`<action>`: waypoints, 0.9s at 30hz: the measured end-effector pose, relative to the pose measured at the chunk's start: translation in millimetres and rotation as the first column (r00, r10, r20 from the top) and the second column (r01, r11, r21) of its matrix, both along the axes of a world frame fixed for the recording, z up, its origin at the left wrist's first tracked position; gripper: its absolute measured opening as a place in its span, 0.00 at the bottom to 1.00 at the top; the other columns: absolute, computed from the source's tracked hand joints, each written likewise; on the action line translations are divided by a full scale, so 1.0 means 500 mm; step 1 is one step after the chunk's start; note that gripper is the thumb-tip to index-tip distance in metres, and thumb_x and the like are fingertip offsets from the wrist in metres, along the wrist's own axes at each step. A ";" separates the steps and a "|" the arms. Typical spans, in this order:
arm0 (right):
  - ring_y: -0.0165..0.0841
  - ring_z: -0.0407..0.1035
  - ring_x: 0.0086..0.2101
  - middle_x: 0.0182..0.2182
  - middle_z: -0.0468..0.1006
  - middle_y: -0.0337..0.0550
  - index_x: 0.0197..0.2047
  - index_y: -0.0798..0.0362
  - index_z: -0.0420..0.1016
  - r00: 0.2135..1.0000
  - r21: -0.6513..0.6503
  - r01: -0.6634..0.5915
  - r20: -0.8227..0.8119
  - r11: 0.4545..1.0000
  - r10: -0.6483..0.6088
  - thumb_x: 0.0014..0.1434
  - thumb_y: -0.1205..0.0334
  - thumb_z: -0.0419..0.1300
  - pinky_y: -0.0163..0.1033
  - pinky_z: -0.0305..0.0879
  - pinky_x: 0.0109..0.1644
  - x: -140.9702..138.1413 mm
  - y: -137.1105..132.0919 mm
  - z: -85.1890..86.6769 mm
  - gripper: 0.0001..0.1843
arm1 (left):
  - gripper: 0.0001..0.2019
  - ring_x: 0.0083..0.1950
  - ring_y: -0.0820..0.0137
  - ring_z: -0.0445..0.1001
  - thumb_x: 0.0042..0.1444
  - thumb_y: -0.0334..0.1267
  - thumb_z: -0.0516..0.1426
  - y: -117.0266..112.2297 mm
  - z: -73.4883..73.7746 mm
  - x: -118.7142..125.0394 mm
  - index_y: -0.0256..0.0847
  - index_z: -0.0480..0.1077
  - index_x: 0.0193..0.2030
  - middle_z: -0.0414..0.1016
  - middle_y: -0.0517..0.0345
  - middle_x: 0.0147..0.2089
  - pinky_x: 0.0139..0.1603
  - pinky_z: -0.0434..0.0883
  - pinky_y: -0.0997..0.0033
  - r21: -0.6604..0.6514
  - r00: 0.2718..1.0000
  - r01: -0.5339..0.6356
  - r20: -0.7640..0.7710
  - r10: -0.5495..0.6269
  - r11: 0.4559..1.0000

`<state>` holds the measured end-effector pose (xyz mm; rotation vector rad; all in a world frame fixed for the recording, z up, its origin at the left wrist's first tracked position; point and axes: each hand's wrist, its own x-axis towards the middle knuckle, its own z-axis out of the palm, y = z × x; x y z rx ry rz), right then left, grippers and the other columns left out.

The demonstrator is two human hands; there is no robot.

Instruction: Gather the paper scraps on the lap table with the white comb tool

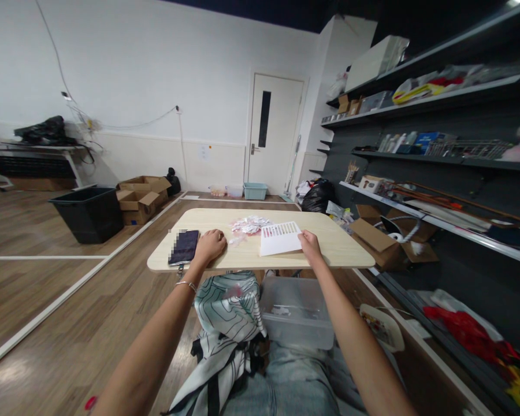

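Observation:
My right hand [311,247] pinches the right edge of a white card [281,244], tilted up over the table. Rows of small coloured strips run along the card's upper part. Palm down on the light wooden table [346,242], my left hand [211,245] rests with loosely bent fingers and no object visible in it. A dark phone [185,247] lies just left of that hand, partly covered by a pixelated patch. Beyond the card is a heap of small white and pinkish packets [250,224], with a few clear pieces [237,238] nearer my left hand.
Below the table's front edge, a clear plastic bin [297,318] stands beside patterned cloth [227,306]. A black bin [89,216] and cardboard boxes [141,199] stand left on the floor. Loaded shelves [420,159] and an open carton [379,237] line the right side.

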<state>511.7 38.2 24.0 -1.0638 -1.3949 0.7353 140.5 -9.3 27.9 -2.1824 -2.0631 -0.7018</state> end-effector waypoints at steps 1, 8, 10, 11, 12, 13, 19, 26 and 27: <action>0.32 0.63 0.25 0.22 0.71 0.37 0.27 0.50 0.69 1.000 -0.004 -0.010 -0.006 1.000 0.010 0.49 0.50 0.59 0.36 0.56 0.28 -0.001 0.000 0.000 0.12 | 0.16 0.57 0.56 0.76 0.65 0.40 0.49 0.000 0.000 0.000 0.40 0.78 0.47 0.81 0.44 0.53 0.56 0.69 0.62 0.001 1.000 0.001 0.002 -0.001 1.000; 0.36 0.70 0.31 0.28 0.79 0.41 0.33 0.52 0.73 0.985 -0.049 -0.172 0.005 0.984 0.172 0.50 0.46 0.63 0.38 0.64 0.35 -0.006 -0.006 0.003 0.17 | 0.17 0.55 0.56 0.76 0.65 0.40 0.49 -0.002 0.002 0.002 0.40 0.78 0.47 0.81 0.44 0.52 0.56 0.69 0.61 0.000 1.000 0.008 0.003 -0.008 1.000; 0.36 0.71 0.32 0.30 0.79 0.42 0.34 0.52 0.74 0.979 -0.056 -0.201 0.021 0.978 0.203 0.51 0.45 0.64 0.38 0.64 0.36 -0.007 -0.009 0.004 0.18 | 0.17 0.56 0.56 0.76 0.65 0.40 0.49 -0.002 0.002 0.002 0.40 0.78 0.47 0.81 0.44 0.52 0.56 0.69 0.62 0.003 1.000 0.007 0.000 -0.007 1.000; 0.37 0.71 0.32 0.30 0.80 0.42 0.34 0.53 0.74 0.976 -0.062 -0.214 0.028 0.975 0.216 0.51 0.44 0.64 0.38 0.64 0.36 -0.007 -0.009 0.005 0.19 | 0.17 0.56 0.56 0.76 0.65 0.40 0.49 -0.002 0.002 0.002 0.40 0.78 0.47 0.81 0.44 0.52 0.56 0.69 0.62 0.004 1.000 0.006 -0.001 -0.006 1.000; 0.37 0.71 0.32 0.30 0.80 0.42 0.34 0.53 0.75 0.973 -0.069 -0.227 0.034 0.972 0.229 0.51 0.44 0.65 0.38 0.64 0.36 -0.007 -0.009 0.005 0.19 | 0.17 0.56 0.56 0.76 0.65 0.40 0.49 -0.003 0.002 0.002 0.40 0.78 0.47 0.81 0.44 0.53 0.56 0.69 0.62 0.005 1.000 0.004 -0.002 -0.004 1.000; 0.37 0.71 0.32 0.30 0.80 0.42 0.35 0.53 0.75 0.970 -0.076 -0.239 0.038 0.968 0.242 0.50 0.44 0.66 0.38 0.64 0.36 -0.007 -0.009 0.006 0.20 | 0.17 0.56 0.56 0.76 0.65 0.40 0.49 -0.003 0.003 0.003 0.40 0.78 0.47 0.81 0.44 0.53 0.56 0.69 0.61 0.004 1.000 0.001 -0.004 -0.001 1.000; 0.36 0.71 0.32 0.30 0.81 0.43 0.34 0.54 0.77 0.961 -0.102 -0.270 0.034 0.957 0.275 0.48 0.44 0.68 0.38 0.63 0.35 -0.008 -0.010 0.009 0.21 | 0.18 0.56 0.55 0.77 0.65 0.40 0.48 -0.004 0.005 0.004 0.40 0.78 0.47 0.81 0.43 0.53 0.56 0.69 0.61 -0.004 1.000 -0.007 -0.020 0.007 1.000; 0.35 0.68 0.30 0.28 0.79 0.41 0.33 0.54 0.78 0.953 -0.126 -0.288 0.054 0.949 0.297 0.47 0.45 0.69 0.38 0.61 0.34 -0.010 -0.026 0.019 0.20 | 0.18 0.56 0.55 0.76 0.65 0.40 0.48 -0.006 0.007 0.004 0.40 0.79 0.47 0.81 0.43 0.53 0.57 0.69 0.60 -0.006 1.000 -0.005 -0.003 0.005 1.000; 0.35 0.68 0.30 0.28 0.79 0.41 0.33 0.54 0.78 0.952 -0.131 -0.291 0.056 0.948 0.300 0.47 0.45 0.69 0.38 0.61 0.34 -0.011 -0.028 0.021 0.20 | 0.18 0.56 0.55 0.76 0.65 0.40 0.48 -0.006 0.007 0.004 0.40 0.79 0.47 0.81 0.43 0.53 0.57 0.69 0.60 -0.008 1.000 -0.004 -0.004 0.004 1.000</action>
